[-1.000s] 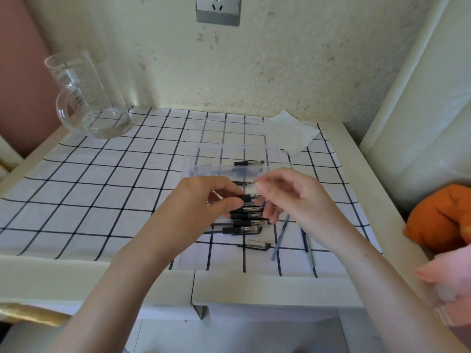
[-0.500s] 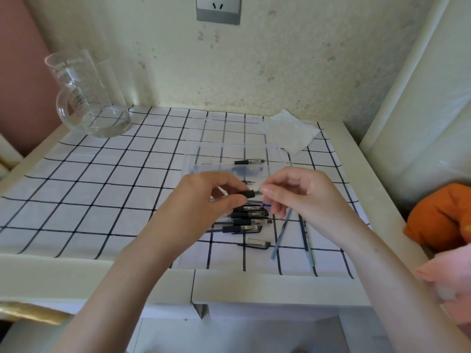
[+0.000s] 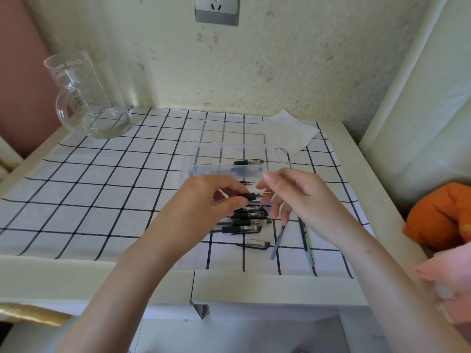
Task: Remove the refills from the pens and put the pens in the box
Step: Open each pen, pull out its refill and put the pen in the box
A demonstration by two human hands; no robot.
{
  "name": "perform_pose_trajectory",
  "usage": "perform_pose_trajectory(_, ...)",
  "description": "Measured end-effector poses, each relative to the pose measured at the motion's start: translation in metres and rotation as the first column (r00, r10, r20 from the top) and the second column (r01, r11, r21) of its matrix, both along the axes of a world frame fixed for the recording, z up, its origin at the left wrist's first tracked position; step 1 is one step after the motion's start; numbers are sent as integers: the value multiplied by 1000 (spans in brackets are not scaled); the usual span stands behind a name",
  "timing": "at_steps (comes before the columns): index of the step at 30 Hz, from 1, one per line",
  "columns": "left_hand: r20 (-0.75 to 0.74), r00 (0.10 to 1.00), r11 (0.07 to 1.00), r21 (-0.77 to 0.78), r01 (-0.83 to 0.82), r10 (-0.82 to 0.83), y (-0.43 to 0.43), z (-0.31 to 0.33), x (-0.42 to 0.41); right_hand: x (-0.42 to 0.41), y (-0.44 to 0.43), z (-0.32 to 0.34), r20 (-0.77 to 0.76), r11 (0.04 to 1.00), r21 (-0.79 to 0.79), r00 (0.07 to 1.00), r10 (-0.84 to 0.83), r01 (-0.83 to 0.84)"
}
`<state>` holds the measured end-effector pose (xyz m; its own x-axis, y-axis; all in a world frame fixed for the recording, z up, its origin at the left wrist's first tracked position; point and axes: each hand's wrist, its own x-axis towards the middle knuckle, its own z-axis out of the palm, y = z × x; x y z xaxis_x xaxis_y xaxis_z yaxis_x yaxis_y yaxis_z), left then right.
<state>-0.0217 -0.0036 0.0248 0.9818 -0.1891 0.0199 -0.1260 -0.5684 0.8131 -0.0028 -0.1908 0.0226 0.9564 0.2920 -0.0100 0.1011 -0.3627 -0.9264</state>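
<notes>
My left hand [image 3: 209, 200] grips a black-gripped pen [image 3: 251, 195] above a pile of several similar pens [image 3: 251, 221] on the checked cloth. My right hand [image 3: 298, 197] is at the pen's tip, thumb and forefinger pinched there; whether they hold the tip piece is hidden. A clear plastic box [image 3: 277, 154] stands just beyond my hands with one pen [image 3: 248, 162] inside. Two thin refills [image 3: 278, 239] [image 3: 307, 240] lie on the cloth right of the pile, and a pen cap [image 3: 256, 243] lies in front of it.
A glass measuring jug [image 3: 86, 98] stands at the back left. A crumpled white tissue [image 3: 290, 132] lies behind the box. An orange cushion [image 3: 438, 215] sits off the table's right edge. The wall with a socket [image 3: 216, 8] closes the back.
Both hands have lifted the pen slightly and my right fingers have shifted up at its tip. The pile, refills and box have stayed put.
</notes>
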Motion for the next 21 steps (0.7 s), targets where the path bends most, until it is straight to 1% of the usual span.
perform_pose_trajectory(3,0,1000,1000,18,6,-6,2,-1,1,0,0,-2,-13,999,5,999,52,-52)
perform_pose_trajectory(11,24,999,1000,3,-31,31,0,1,1,0,2,-4,6,999,-51,1000,12,-12)
perform_pose_trajectory(14,5,999,999,10,-34,34,1,0,1,0,1,-2,12,998,-68,1000,12,-11)
perform_pose_trajectory(16,-29,999,998,40,-42,43,5,0,2,0,-3,-3,19,989,-151,1000,15,-12)
perform_pose_trajectory(17,-46,998,997,60,-47,50,7,0,2,-1,-5,-4,22,972,-236,1000,14,-8)
perform_pose_trajectory(19,-75,996,994,97,-51,58,13,-1,2,-5,-8,-8,11,904,-427,1000,28,-20)
perform_pose_trajectory(21,-111,993,992,123,-27,41,16,-2,1,-10,-6,-14,-24,833,-547,997,76,-77)
